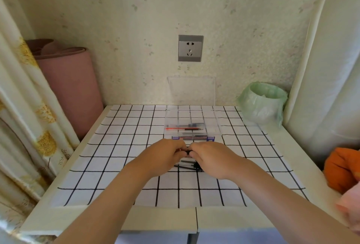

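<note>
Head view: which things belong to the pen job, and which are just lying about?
In the job: left hand, right hand, the black pen they pinch, loose pens under them, clear box.
Lying about: bin, pink roll, orange cloth, socket.

Pens (186, 165) largely hidden beneath left hand (163, 158) and right hand (212, 160), small black item (188, 152) between them unidentifiable, orange cloth (341, 169) cropped at right.

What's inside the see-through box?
Pens: a red pen and a few dark pens, lying flat in the clear box. Its lid stands open. The left hand and right hand, pinching a black pen, hide part of the box's near edge.
</note>
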### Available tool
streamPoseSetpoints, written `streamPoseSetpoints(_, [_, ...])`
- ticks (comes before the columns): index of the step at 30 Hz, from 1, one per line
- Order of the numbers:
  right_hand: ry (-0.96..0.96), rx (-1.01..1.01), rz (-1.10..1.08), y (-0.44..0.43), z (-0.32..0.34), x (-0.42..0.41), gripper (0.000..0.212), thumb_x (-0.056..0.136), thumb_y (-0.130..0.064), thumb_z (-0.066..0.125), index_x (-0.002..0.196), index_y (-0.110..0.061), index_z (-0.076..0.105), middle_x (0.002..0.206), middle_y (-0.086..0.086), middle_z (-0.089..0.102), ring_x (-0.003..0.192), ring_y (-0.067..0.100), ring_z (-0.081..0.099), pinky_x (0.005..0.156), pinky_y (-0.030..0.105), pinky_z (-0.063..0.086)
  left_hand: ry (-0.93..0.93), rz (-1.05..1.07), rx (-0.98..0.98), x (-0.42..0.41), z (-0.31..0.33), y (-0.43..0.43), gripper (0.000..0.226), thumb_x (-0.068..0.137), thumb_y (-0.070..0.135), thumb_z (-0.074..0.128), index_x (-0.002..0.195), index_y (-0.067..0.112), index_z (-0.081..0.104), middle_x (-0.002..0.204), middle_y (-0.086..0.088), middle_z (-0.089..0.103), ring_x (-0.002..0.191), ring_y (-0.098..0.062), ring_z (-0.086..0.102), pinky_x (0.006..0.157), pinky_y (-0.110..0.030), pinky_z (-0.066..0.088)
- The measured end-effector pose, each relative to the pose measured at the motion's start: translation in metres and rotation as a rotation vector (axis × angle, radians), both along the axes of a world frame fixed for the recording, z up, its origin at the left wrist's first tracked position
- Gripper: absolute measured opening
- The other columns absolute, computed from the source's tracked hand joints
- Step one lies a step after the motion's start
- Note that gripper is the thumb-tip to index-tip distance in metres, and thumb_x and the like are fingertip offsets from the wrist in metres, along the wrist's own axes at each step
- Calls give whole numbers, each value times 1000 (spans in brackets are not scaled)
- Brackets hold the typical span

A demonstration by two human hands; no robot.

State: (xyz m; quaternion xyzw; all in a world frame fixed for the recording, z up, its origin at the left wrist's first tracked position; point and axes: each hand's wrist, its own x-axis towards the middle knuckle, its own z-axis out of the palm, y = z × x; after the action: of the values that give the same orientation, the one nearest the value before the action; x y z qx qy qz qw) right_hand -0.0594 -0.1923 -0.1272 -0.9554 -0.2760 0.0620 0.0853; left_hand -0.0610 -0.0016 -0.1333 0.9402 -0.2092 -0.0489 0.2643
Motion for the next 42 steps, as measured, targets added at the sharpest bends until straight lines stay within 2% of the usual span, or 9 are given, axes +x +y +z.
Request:
streamPoseSetpoints(9, [-10, -47, 30, 2, 3, -1, 27, 105, -33, 33, 99, -17, 54, 80, -1, 55, 77, 24, 56, 66, 36, 43, 62, -11, -11, -2, 0, 2, 16, 100, 30, 50, 102, 24, 64, 85, 3, 65, 76, -17, 60, 71, -36, 50])
streamPoseSetpoints(12, [-2, -14, 26, 1, 3, -1, 27, 105, -38, 32, 104, -21, 54, 83, -1, 58, 80, 23, 57, 70, 38, 47, 65, -16, -22, -2, 1, 4, 13, 99, 29, 50, 97, 25, 63, 82, 4, 63, 75, -18, 59, 69, -35, 49])
streamPoseSetpoints(17, [26, 83, -25, -5, 6, 1, 26, 102, -46, 39, 115, -27, 51, 81, -12, 55, 73, 11, 52, 61, 30, 38, 16, 10, -12, 1, 6, 6, 11, 99, 31, 51, 94, 30, 61, 76, 7, 59, 65, -6, 51, 59, -22, 39])
streamPoseSetpoints(22, [88, 123, -169, -38, 7, 15, 21, 101, -20, 40, 114, -24, 56, 108, -6, 48, 83, 13, 55, 70, 27, 40, -17, 108, 19, 5, 7, 13, 13, 100, 33, 50, 102, 30, 62, 76, 8, 59, 66, -7, 55, 62, -22, 44])
streamPoseSetpoints(24, [92, 94, -222, -52, 7, 21, 22, 101, -18, 44, 113, -25, 61, 107, -5, 43, 85, 14, 54, 73, 25, 39, -9, 113, 20, 5, 7, 13, 12, 99, 35, 51, 104, 31, 61, 77, 8, 60, 67, -8, 56, 63, -23, 46])
streamPoseSetpoints(29, [171, 55, -263, -75, 8, 24, 21, 90, -18, 64, 103, -35, 64, 93, -12, 58, 88, 12, 58, 77, 26, 47, -16, 64, 74, 3, 6, 6, 7, 95, 36, 58, 101, 38, 59, 85, 12, 60, 75, -6, 56, 64, -23, 44])
streamPoseSetpoints(33, [280, 80, -266, -74, 6, 20, 26, 81, -20, 76, 102, -31, 64, 95, -11, 65, 90, 9, 61, 82, 28, 50, 17, 44, 72, 3, 6, 0, 10, 95, 34, 59, 104, 36, 61, 91, 13, 61, 80, -5, 57, 70, -23, 47])
streamPoseSetpoints(37, [252, 89, -260, -70, 1, 20, 24, 78, -23, 78, 95, -33, 64, 91, -13, 67, 88, 8, 64, 82, 30, 53, 46, 25, 48, 5, 4, -3, 14, 95, 30, 61, 106, 38, 62, 91, 14, 60, 80, -4, 57, 69, -20, 44])
streamPoseSetpoints(42, [124, 125, -229, -63, 7, 16, 22, 83, -36, 72, 103, -37, 63, 91, -16, 67, 78, 1, 60, 69, 26, 48, 63, 18, 43, 6, 3, -4, 23, 94, 23, 62, 114, 35, 65, 93, 16, 59, 80, -1, 56, 70, -16, 42])
